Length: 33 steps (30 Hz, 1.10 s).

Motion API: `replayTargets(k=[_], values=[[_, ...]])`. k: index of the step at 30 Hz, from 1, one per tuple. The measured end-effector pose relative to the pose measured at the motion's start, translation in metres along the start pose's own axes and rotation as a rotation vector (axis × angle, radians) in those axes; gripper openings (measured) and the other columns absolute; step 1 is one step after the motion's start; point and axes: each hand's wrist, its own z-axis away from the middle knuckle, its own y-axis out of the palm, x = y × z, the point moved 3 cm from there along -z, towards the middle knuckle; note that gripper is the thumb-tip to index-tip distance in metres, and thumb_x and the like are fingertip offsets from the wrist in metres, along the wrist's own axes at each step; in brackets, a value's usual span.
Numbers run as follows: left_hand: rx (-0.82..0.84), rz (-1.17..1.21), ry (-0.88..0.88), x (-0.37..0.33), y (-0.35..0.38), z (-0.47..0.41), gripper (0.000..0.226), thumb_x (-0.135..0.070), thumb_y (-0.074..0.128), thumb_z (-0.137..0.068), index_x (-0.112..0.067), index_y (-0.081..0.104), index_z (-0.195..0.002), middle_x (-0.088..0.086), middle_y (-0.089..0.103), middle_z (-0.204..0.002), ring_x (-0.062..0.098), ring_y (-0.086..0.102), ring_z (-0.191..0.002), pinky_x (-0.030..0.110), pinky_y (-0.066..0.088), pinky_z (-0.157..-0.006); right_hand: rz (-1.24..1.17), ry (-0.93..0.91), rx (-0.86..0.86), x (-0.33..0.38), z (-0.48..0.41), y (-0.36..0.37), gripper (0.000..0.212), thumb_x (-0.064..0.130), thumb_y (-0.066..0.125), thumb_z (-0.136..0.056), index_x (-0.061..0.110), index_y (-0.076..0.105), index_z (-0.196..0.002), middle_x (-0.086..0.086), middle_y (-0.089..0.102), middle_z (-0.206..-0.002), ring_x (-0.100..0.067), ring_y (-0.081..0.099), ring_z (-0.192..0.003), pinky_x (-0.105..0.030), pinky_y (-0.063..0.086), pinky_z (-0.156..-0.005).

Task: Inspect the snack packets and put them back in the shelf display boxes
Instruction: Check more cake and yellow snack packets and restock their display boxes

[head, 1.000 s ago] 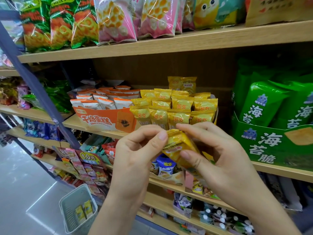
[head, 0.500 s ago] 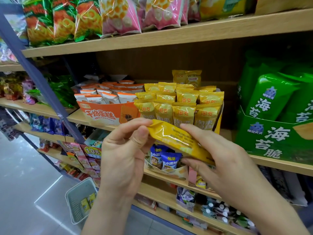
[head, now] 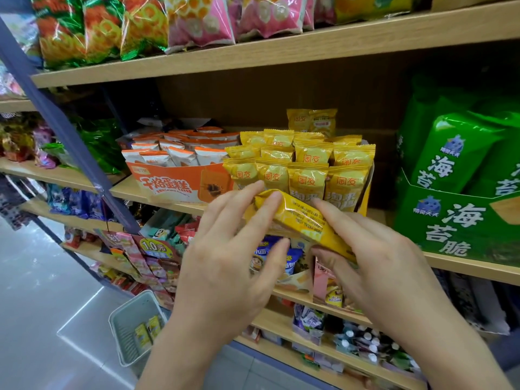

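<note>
A yellow snack packet [head: 302,219] lies slanted between my hands, its printed back side up, just in front of the middle shelf. My right hand [head: 377,263] pinches its lower right end between thumb and fingers. My left hand [head: 230,257] touches its upper left end with nearly straight fingers laid along the wrapper. Right behind the packet stands the yellow display box [head: 368,175] packed with rows of matching yellow packets [head: 308,178]. An orange display box [head: 168,184] with white-and-orange packets sits to its left.
A green seaweed-snack box [head: 455,220] fills the shelf to the right. Large crisp bags [head: 197,21] line the top shelf. Lower shelves hold small mixed snacks. A grey basket [head: 123,330] with a few yellow packets stands on the floor at lower left.
The packet has turned from upright to lying slanted and moved up toward the yellow box. My left hand's pinch has loosened into straighter fingers on the wrapper.
</note>
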Motion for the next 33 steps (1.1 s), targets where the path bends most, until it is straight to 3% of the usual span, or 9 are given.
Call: replayTargets(k=[4, 9, 13, 18, 21, 24, 27, 30, 33], values=[[-0.009, -0.149, 0.035, 0.000, 0.008, 0.006, 0.056, -0.035, 0.057, -0.093, -0.005, 0.049, -0.141, 0.010, 0.051, -0.142, 0.023, 0.042, -0.133, 0.028, 0.033, -0.112, 0.016, 0.012, 0.004, 0.004, 0.000, 0.000, 0.059, 0.043, 0.044, -0.084, 0.012, 0.058, -0.133, 0.001, 0.070, -0.090, -0.021, 0.065, -0.070, -0.031, 0.050, -0.051], [0.022, -0.264, 0.021, -0.001, 0.014, 0.008, 0.064, -0.036, 0.056, -0.094, -0.002, 0.040, -0.145, 0.014, 0.045, -0.148, 0.027, 0.039, -0.137, 0.039, 0.035, -0.112, 0.029, 0.023, 0.015, 0.006, 0.000, 0.000, 0.060, 0.046, 0.042, -0.085, 0.013, 0.058, -0.132, 0.002, 0.071, -0.088, -0.020, 0.066, -0.069, -0.031, 0.050, -0.048], [0.081, -0.415, 0.043, -0.011, 0.016, 0.007, 0.064, -0.024, 0.056, -0.090, -0.010, 0.037, -0.150, 0.009, 0.030, -0.159, 0.031, 0.024, -0.147, 0.055, 0.023, -0.117, 0.010, -0.023, 0.002, 0.013, 0.001, 0.002, 0.052, 0.041, 0.062, -0.085, 0.010, 0.062, -0.126, 0.001, 0.072, -0.088, -0.022, 0.068, -0.069, -0.033, 0.052, -0.049], [0.130, -0.388, 0.142, -0.019, 0.015, 0.006, 0.045, -0.019, 0.047, -0.089, -0.016, 0.061, -0.132, 0.003, 0.064, -0.127, 0.026, 0.056, -0.123, 0.058, 0.027, -0.114, -0.003, -0.060, 0.042, 0.015, 0.003, 0.001, 0.057, 0.042, 0.071, -0.076, 0.015, 0.062, -0.125, 0.006, 0.073, -0.097, -0.021, 0.070, -0.079, -0.034, 0.055, -0.056], [0.153, -0.325, 0.064, -0.004, 0.012, 0.010, 0.041, -0.020, 0.060, -0.082, -0.018, 0.059, -0.123, 0.002, 0.067, -0.116, 0.027, 0.059, -0.108, 0.057, 0.033, -0.110, -0.030, -0.031, 0.007, 0.008, 0.005, -0.014, 0.062, 0.058, 0.061, -0.079, 0.016, 0.065, -0.124, 0.006, 0.075, -0.100, -0.016, 0.071, -0.080, -0.037, 0.060, -0.062], [0.197, -0.245, -0.025, 0.008, 0.009, 0.011, 0.041, -0.038, 0.054, -0.088, -0.022, 0.051, -0.125, -0.001, 0.065, -0.116, 0.026, 0.058, -0.107, 0.054, 0.031, -0.110, -0.338, 0.086, 0.015, -0.009, 0.006, -0.031, 0.050, 0.053, 0.065, -0.077, 0.024, 0.069, -0.117, 0.008, 0.076, -0.095, -0.006, 0.071, -0.083, -0.030, 0.060, -0.075], [0.226, -0.234, -0.011, 0.004, 0.010, 0.010, 0.049, -0.046, 0.044, -0.092, -0.027, 0.043, -0.137, -0.001, 0.064, -0.116, 0.024, 0.058, -0.105, 0.060, 0.033, -0.108, -0.805, 0.260, -0.022, -0.020, 0.007, -0.032, 0.041, 0.038, 0.076, -0.063, 0.029, 0.071, -0.103, 0.007, 0.075, -0.084, -0.010, 0.071, -0.076, -0.018, 0.056, -0.071], [0.159, -0.166, 0.076, -0.009, 0.012, 0.013, 0.055, -0.035, 0.050, -0.093, -0.033, 0.036, -0.146, 0.005, 0.063, -0.119, 0.026, 0.058, -0.105, 0.062, 0.038, -0.104, -0.914, 0.328, -0.105, -0.019, 0.006, -0.028, 0.040, 0.032, 0.079, -0.059, 0.023, 0.072, -0.097, 0.007, 0.075, -0.085, -0.011, 0.072, -0.076, -0.016, 0.055, -0.062], [0.123, -0.070, 0.150, -0.026, 0.017, 0.013, 0.060, -0.031, 0.054, -0.094, -0.032, 0.032, -0.149, 0.009, 0.061, -0.125, 0.027, 0.056, -0.110, 0.049, 0.047, -0.097, -0.917, 0.349, -0.135, -0.015, 0.007, -0.026, 0.036, 0.030, 0.080, -0.058, 0.023, 0.072, -0.092, 0.004, 0.074, -0.079, -0.012, 0.070, -0.065, -0.019, 0.056, -0.056]])
